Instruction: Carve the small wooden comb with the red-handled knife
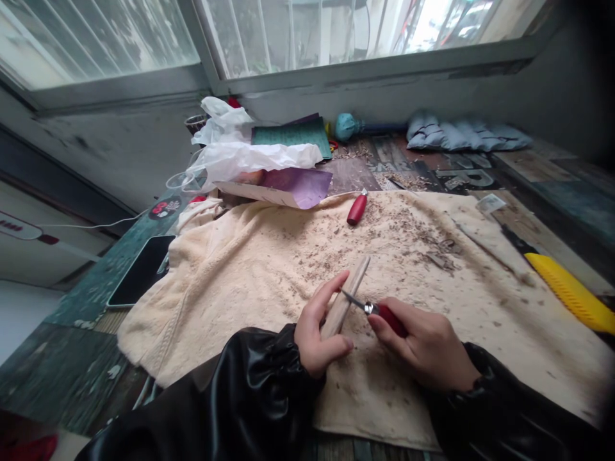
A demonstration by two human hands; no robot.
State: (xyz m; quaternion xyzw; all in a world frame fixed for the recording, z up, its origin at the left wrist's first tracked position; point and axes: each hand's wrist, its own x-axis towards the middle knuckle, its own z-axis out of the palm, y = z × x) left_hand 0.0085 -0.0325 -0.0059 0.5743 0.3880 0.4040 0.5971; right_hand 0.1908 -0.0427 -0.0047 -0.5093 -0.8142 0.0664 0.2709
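Observation:
My left hand (321, 330) is closed on a slim, pale piece of wood (356, 276) that tapers toward its far end and points away from me. In my right hand (427, 346) is a carving knife (394, 319) with a red handle and a metal collar. Its narrow blade reaches left across the wood, close to my left fingertip. Both hands are over a cream towel (240, 282) strewn with wood shavings (439, 250). Beyond the wood lies a second red-handled tool (357, 208), its working end hard to make out.
A yellow-handled tool (569, 288) lies at the right edge. On the left are a dark tablet or phone (141, 270) and a white cable. White plastic bags (254, 157), purple paper (307, 186) and a green sheet (293, 134) sit at the back, near a grey padded bundle (464, 133).

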